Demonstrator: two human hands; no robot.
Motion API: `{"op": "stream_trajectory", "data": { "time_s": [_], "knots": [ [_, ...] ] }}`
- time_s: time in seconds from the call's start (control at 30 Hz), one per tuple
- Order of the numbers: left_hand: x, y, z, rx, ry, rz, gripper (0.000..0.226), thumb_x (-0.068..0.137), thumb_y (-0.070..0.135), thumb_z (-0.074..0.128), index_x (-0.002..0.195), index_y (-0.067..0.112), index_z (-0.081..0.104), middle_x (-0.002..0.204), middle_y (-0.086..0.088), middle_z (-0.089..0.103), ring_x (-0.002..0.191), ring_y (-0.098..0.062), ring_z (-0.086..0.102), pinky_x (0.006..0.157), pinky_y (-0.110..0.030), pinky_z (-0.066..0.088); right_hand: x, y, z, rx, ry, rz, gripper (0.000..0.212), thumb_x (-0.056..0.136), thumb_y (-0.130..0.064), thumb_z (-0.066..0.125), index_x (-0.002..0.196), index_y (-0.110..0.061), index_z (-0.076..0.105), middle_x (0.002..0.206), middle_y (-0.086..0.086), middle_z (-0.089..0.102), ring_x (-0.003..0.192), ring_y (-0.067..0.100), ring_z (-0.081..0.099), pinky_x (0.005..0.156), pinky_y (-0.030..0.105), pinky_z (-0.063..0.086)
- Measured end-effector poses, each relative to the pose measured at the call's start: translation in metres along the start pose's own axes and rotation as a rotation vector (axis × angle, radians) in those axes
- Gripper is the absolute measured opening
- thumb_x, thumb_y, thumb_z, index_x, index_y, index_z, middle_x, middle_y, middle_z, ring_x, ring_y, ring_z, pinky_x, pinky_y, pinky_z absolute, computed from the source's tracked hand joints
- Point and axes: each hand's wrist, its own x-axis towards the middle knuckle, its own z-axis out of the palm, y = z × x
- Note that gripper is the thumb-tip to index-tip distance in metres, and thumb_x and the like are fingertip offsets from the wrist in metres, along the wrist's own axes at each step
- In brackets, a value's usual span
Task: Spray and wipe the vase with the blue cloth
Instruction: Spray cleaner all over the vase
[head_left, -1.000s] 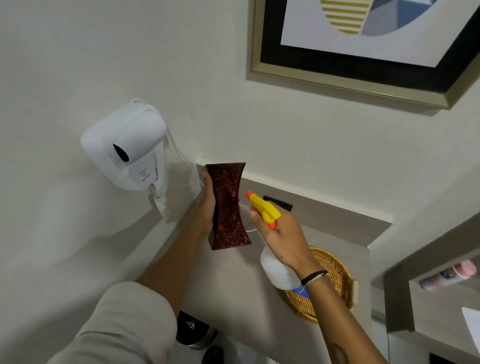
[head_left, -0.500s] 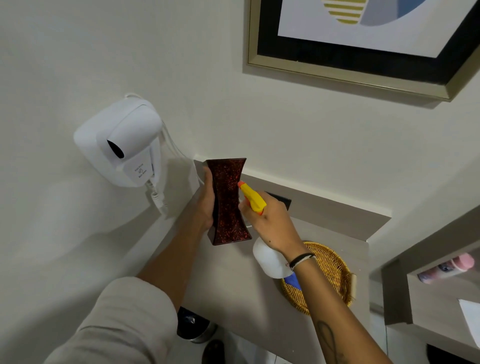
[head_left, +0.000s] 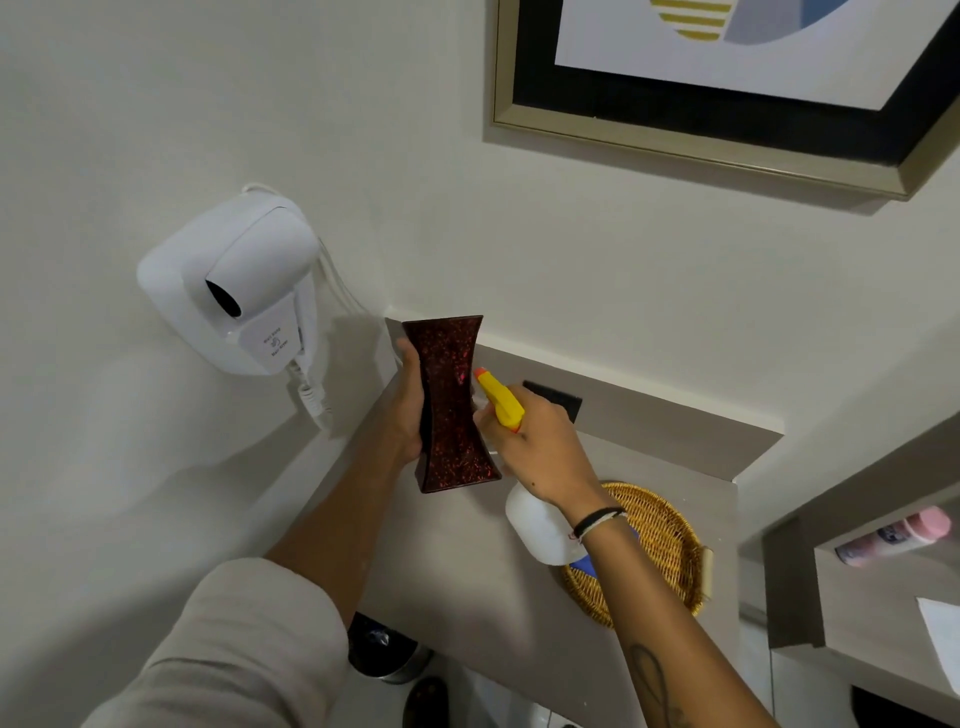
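A dark red speckled vase (head_left: 451, 405) with a pinched waist is held upright above the grey shelf (head_left: 467, 561). My left hand (head_left: 408, 400) grips its left side at the waist. My right hand (head_left: 535, 447) is closed around a white spray bottle (head_left: 537, 525) with a yellow trigger head (head_left: 500, 397); the orange nozzle points at the vase's right side, almost touching it. A bit of blue, perhaps the cloth (head_left: 584, 564), shows under the bottle in the wicker tray; most of it is hidden.
A round wicker tray (head_left: 660, 545) lies on the shelf at the right. A white wall-mounted hair dryer (head_left: 244, 291) hangs at the left, a framed picture (head_left: 727, 93) above. A pink bottle (head_left: 893, 535) lies on a lower shelf at far right.
My right hand brought the spray bottle left, from a short gap to right up against the vase. The vase and my left hand stayed about where they were.
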Motion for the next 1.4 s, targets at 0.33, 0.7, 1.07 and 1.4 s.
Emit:
{"op": "stream_trajectory", "data": {
  "time_s": [0.33,0.7,1.07,1.4],
  "knots": [
    [0.012,-0.002,-0.002,-0.059,0.069,0.096,0.083,0.063,0.047,0.105,0.120,0.010,0.059,0.091,-0.030,0.069,0.071,-0.037,0.074,0.071,-0.049,0.065,-0.011,0.014,-0.013,-0.268,-0.274,0.003,0.027,0.103,-0.033,0.063,0.088,-0.011,0.063,0.081,0.015,0.072,0.072,0.033,0.072,0.076,0.052,0.059],
    [0.018,-0.005,0.005,-0.135,0.178,0.127,0.077,0.070,0.031,0.089,0.139,0.002,0.070,0.117,-0.013,0.080,0.106,-0.030,0.075,0.091,-0.042,0.062,0.000,0.024,-0.025,-0.220,-0.160,-0.029,0.023,0.102,-0.039,0.065,0.086,-0.024,0.057,0.079,0.003,0.067,0.070,0.022,0.063,0.063,0.035,0.046],
    [0.012,-0.007,0.001,-0.313,-0.032,0.027,0.095,0.081,0.089,0.058,0.127,0.008,0.075,0.117,-0.024,0.072,0.098,-0.038,0.075,0.091,-0.050,0.061,0.016,0.010,-0.033,-0.189,-0.079,-0.093,0.028,0.098,-0.037,0.066,0.075,-0.026,0.053,0.064,-0.006,0.055,0.060,0.018,0.055,0.056,0.036,0.041],
    [0.010,0.001,0.006,-0.307,0.025,0.071,0.087,0.103,0.081,0.033,0.108,0.012,0.087,0.098,-0.014,0.084,0.088,-0.027,0.082,0.077,-0.037,0.067,0.032,-0.004,-0.024,-0.302,-0.113,-0.110,0.028,0.101,-0.040,0.061,0.082,-0.019,0.058,0.067,-0.004,0.059,0.067,0.026,0.060,0.057,0.037,0.043]
  ]
}}
